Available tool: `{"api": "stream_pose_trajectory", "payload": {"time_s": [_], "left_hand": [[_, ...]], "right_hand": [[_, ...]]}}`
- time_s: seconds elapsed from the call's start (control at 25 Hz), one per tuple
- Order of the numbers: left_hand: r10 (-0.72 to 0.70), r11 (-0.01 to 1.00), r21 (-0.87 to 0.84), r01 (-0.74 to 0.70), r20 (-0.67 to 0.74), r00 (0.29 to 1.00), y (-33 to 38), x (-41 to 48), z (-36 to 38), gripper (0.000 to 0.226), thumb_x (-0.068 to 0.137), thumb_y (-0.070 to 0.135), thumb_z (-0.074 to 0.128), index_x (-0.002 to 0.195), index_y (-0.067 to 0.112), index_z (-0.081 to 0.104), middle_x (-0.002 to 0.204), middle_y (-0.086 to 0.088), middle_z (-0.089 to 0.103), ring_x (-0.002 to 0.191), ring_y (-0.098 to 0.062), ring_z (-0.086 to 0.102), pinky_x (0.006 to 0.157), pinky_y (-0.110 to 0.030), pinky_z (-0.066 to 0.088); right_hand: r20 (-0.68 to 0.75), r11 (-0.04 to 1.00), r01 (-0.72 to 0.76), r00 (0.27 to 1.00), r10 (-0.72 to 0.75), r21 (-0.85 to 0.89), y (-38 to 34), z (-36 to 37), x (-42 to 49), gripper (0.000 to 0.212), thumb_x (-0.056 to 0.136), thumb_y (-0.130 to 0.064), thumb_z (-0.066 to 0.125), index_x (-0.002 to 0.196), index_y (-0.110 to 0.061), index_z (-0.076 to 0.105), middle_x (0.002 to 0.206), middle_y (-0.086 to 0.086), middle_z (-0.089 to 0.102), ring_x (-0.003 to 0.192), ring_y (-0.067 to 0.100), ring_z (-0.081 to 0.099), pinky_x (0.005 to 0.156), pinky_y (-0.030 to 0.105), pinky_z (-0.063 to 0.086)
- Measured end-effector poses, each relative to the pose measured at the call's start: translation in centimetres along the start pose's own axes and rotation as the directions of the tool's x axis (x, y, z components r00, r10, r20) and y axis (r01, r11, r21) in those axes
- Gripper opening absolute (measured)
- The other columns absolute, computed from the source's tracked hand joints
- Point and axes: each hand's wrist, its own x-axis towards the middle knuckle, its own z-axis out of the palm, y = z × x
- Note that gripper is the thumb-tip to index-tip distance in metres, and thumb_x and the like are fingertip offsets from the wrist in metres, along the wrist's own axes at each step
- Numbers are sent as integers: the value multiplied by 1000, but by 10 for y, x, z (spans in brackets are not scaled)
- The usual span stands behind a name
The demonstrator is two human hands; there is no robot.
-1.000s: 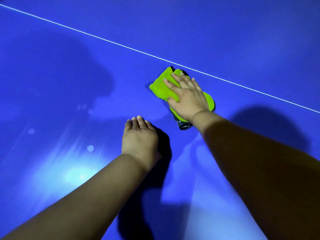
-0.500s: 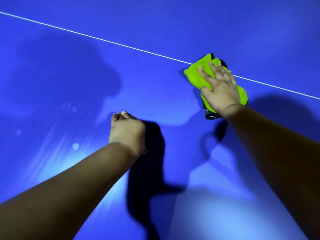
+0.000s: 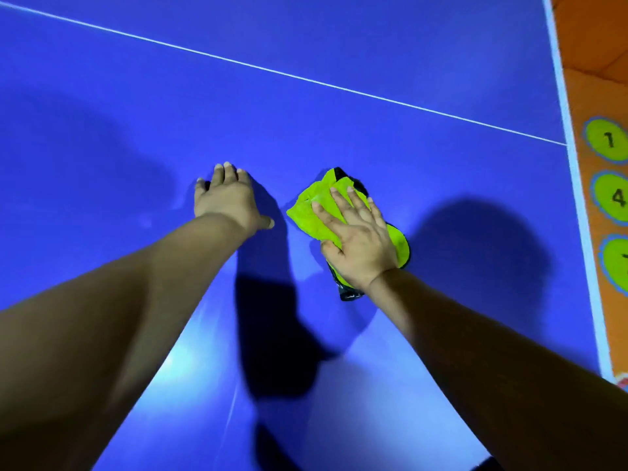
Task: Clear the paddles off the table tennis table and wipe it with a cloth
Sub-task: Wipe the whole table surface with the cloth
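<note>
Two hands lie flat on the blue table (image 3: 339, 130). The left hand (image 3: 227, 202) rests on bare surface, fingers straight and close together, thumb out to the side. The right hand (image 3: 356, 246) presses on the green cloth (image 3: 311, 215), fingers straight and slightly spread.

The cloth lies just beside the left hand, on the near side of the white line (image 3: 306, 78), well apart from the white edge stripe (image 3: 574, 185) at the right. Blue surface extends from the cloth to that stripe, and widely to the left.

Beyond the edge, orange flooring carries green discs (image 3: 608, 139) marked "1" and "4". A third disc is cut off by the frame and its digit is unreadable.

The palm hides the middle of the cloth. Dark material at the wrist end cannot be identified.
</note>
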Motion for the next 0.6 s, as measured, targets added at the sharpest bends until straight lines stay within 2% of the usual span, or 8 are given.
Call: {"api": "stream_pose_trajectory", "payload": {"time_s": [0.12, 0.2, 0.32, 0.6], "left_hand": [[9, 990, -138, -35, -187, 982, -5, -40, 22, 86, 88, 44, 56, 148, 6, 8, 157, -10, -2, 144, -22, -6, 115, -45, 2], [55, 973, -199, -115, -283, 958, -9, -79, 43, 76, 92, 35, 50, 149, 7, 7, 157, -9, -2, 144, -21, -8, 115, -42, -2], [126, 954, -221, -202, -317, 940, -25, -145, 78, 70, 94, 27, 47, 149, 9, 8, 157, -8, -1, 144, -18, -8, 114, -37, -6], [163, 921, -274, -276, -372, 914, -65, -270, 143, 63, 91, 12, 48, 147, 6, 19, 155, -8, 14, 143, -16, -1, 113, -32, -6]], "right_hand": [[0, 999, -46, 999, 46, -2, -31, 5, -50, 64, 80, -46, 32, 144, -42, 35, 156, -3, 27, 146, 22, 17, 118, 40, 6], [-17, 999, -43, 999, 43, -9, -51, 9, -84, 64, 80, -45, 35, 143, -40, 38, 156, -2, 29, 146, 22, 20, 118, 41, 8], [-39, 1000, -29, 999, 28, -3, -76, 16, -133, 61, 82, -46, 39, 142, -38, 41, 154, -1, 32, 145, 24, 23, 117, 44, 11], [4, 1000, -9, 1000, 9, -25, -144, 27, -253, 61, 84, -45, 41, 144, -40, 35, 157, -3, 26, 147, 22, 16, 116, 45, 12]]}}
